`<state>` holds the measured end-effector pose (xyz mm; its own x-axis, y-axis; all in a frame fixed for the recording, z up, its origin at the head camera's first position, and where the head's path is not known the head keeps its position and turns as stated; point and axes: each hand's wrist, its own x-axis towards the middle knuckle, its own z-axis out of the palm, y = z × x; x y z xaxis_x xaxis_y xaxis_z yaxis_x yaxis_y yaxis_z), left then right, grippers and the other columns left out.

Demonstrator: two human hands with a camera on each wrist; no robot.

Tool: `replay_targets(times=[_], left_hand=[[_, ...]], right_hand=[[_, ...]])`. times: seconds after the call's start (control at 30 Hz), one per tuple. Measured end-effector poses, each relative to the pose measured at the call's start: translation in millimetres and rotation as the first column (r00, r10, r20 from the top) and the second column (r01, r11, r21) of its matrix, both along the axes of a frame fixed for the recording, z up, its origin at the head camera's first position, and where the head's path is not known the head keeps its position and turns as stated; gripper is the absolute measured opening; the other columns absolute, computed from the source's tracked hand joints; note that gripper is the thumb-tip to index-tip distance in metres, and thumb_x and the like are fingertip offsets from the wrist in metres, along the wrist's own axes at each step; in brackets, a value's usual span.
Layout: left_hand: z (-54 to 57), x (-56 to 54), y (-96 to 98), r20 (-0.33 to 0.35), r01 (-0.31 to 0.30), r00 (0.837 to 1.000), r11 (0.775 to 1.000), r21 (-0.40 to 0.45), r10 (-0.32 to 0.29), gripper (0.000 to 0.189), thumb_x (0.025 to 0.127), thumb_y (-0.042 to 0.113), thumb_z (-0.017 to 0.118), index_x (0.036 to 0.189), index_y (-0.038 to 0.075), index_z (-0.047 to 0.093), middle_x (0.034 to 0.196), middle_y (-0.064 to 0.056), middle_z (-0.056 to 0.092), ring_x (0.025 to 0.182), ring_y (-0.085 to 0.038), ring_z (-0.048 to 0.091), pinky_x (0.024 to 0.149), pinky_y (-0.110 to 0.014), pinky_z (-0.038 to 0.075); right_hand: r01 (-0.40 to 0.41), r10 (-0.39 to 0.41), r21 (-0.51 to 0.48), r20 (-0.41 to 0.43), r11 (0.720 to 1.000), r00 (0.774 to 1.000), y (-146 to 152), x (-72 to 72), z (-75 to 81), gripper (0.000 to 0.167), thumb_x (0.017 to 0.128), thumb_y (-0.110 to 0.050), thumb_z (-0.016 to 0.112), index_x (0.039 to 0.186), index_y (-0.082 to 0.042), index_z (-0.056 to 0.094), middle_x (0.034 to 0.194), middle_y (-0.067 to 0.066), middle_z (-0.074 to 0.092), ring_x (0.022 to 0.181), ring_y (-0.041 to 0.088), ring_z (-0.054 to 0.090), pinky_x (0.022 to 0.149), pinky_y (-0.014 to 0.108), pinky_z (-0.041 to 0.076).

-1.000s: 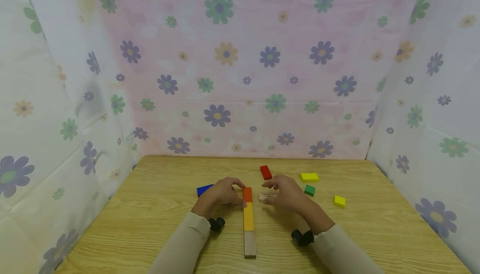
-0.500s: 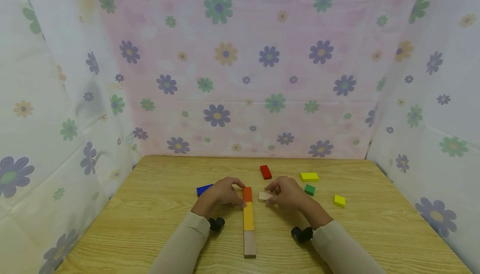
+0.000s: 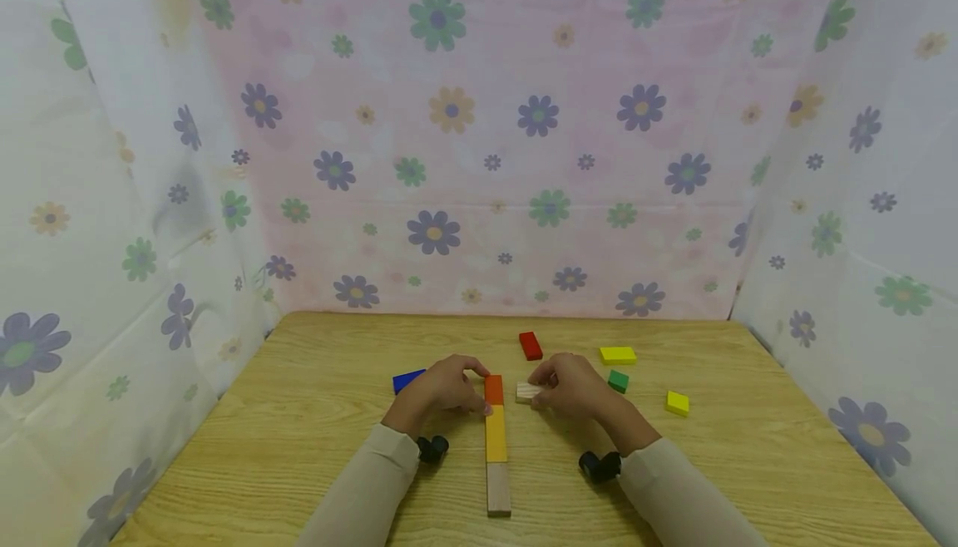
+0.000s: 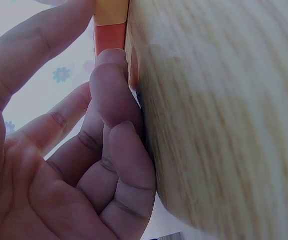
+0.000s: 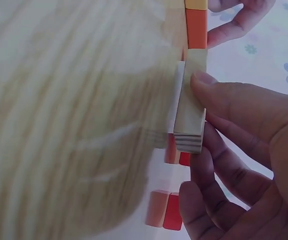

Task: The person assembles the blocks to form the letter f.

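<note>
My right grip (image 3: pixel 575 386) pinches a pale rectangular wooden block (image 3: pixel 525 393) at its fingertips, while my left grip (image 3: pixel 447 384), hold unclear, touches the orange-red rectangular block (image 3: pixel 495 390) at its right.

From my remote place I see on the table (image 3: pixel 314 447) a row of three blocks (image 3: pixel 496 433), with the left hand (image 3: pixel 441 382) at its left side and, to its right, a single block (image 3: pixel 527 393) held in the right hand (image 3: pixel 572 387). One partly hidden block (image 3: pixel 408 379) lies left of the left hand, another block (image 3: pixel 530 346) lies behind the right hand, and three scattered blocks (image 3: pixel 618 381) lie farther right. Behind the table hangs a cloth (image 3: pixel 494 273).
</note>
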<state>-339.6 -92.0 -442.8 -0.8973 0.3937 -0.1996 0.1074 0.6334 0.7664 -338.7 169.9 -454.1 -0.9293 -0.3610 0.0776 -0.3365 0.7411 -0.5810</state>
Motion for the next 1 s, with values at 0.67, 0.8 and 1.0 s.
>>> replay_targets(times=[0.67,0.8,1.0], left_hand=[[-0.3,-1.2,-0.7,0.007,0.005,1.000,1.000,-0.010,-0.005,0.058,0.079,0.024,0.092,0.131,0.017,0.067,0.079,-0.007,0.072,0.071,-0.022,0.066,0.069,-0.034,0.052],[-0.1,-0.9,-1.4,0.014,0.010,1.000,1.000,-0.001,-0.010,0.057,0.079,0.023,0.091,0.131,0.017,0.066,0.081,-0.007,0.072,0.073,-0.022,0.067,0.070,-0.035,0.053],[0.5,-1.1,-2.1,0.007,0.016,1.000,1.000,-0.006,-0.016,0.057,0.080,0.024,0.091,0.131,0.017,0.066,0.079,-0.007,0.072,0.071,-0.021,0.066,0.069,-0.034,0.052]], right_hand=[[0.049,-0.048,-0.047,0.037,0.998,0.998,-6.4,-12.3,3.3,0.022,0.088,-0.016,0.083,0.110,-0.019,0.081,0.107,-0.003,0.070,0.095,0.015,0.062,0.085,0.039,0.057],[0.039,-0.037,-0.047,0.042,0.998,0.998,-8.5,-13.8,4.2,0.022,0.088,-0.016,0.083,0.109,-0.018,0.080,0.107,-0.002,0.072,0.095,0.016,0.063,0.086,0.040,0.058],[0.064,-0.058,-0.065,0.088,0.996,0.994,-16.5,-15.5,3.8,0.021,0.086,-0.014,0.084,0.107,-0.019,0.081,0.107,-0.002,0.074,0.096,0.016,0.064,0.089,0.042,0.058]])
